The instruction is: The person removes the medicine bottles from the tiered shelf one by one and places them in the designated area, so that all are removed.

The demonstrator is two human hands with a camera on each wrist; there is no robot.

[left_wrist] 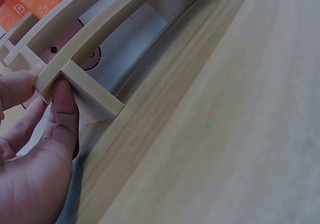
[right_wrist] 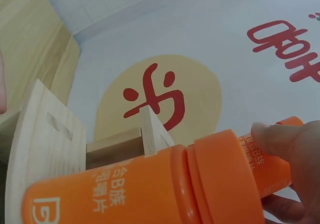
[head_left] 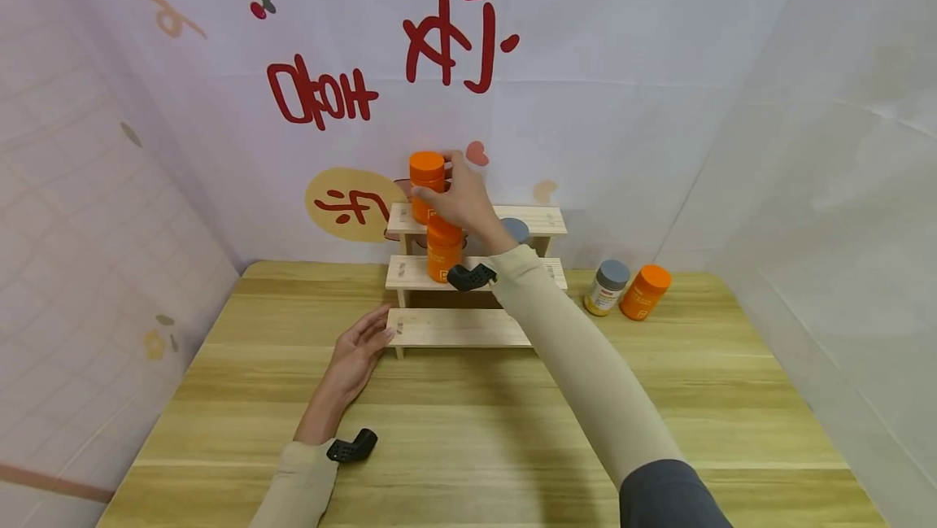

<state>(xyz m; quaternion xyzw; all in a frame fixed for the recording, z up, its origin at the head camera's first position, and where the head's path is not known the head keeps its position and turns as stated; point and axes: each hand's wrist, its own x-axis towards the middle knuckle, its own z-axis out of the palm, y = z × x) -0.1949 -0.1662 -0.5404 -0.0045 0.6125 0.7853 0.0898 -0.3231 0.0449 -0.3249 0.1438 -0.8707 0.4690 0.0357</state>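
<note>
On the top tier of a wooden three-step display stand [head_left: 461, 328], my right hand [head_left: 471, 201] grips an orange bottle [head_left: 427, 178] with an orange cap. The right wrist view shows the thumb and fingers around this bottle [right_wrist: 270, 176]. Directly in front, another orange bottle [head_left: 444, 253] stands on the middle tier. A grey-capped bottle [head_left: 516, 229] is mostly hidden behind my right wrist. At the stand's lower left, my left hand [head_left: 356, 357] pinches the end of the bottom step [left_wrist: 75, 49], thumb above and fingers beneath.
Right of the stand, a grey-capped bottle [head_left: 606, 290] and an orange bottle [head_left: 646, 294] stand side by side on the wood-grain table [head_left: 468, 447]. Behind rises a white cloth backdrop [head_left: 622, 105] with red lettering.
</note>
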